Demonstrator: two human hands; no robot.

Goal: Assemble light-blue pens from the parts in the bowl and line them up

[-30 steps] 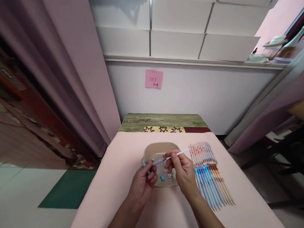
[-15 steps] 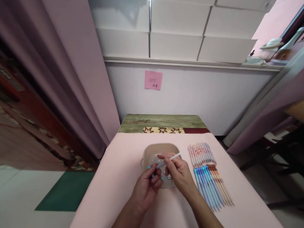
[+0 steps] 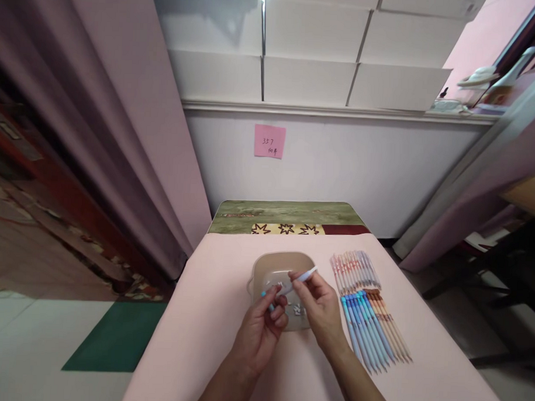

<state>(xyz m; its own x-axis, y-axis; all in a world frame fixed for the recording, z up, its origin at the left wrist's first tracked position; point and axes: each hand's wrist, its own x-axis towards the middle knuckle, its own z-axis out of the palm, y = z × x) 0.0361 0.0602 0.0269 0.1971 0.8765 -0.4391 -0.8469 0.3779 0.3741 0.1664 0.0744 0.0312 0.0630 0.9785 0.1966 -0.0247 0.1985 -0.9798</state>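
My left hand [image 3: 263,329] is closed around slim pen parts, with a bright blue end [image 3: 263,293] showing by the thumb and a pale lavender barrel [image 3: 287,289] pointing right. Fingers of my right hand [image 3: 319,304] pinch another slim lavender pen piece [image 3: 306,275] with a whitish tip. Whether the two lavender pieces touch is hidden by the fingers. Both hands are over a beige plastic basin [image 3: 260,264], in which small white pieces [image 3: 297,310] lie.
Right of the basin, pens lie in rows: reddish-and-white ones [image 3: 355,269], blue ones [image 3: 366,332] and brown-and-cream ones [image 3: 390,327]. A pink cloth [image 3: 192,338] covers most of the table. Behind it stands a white wall with a pink note [image 3: 269,142].
My right hand has shifted its grip; a lavender piece with a whitish tip now shows where a white stick showed. My left hand has barely moved, and fewer blue bits show around it.
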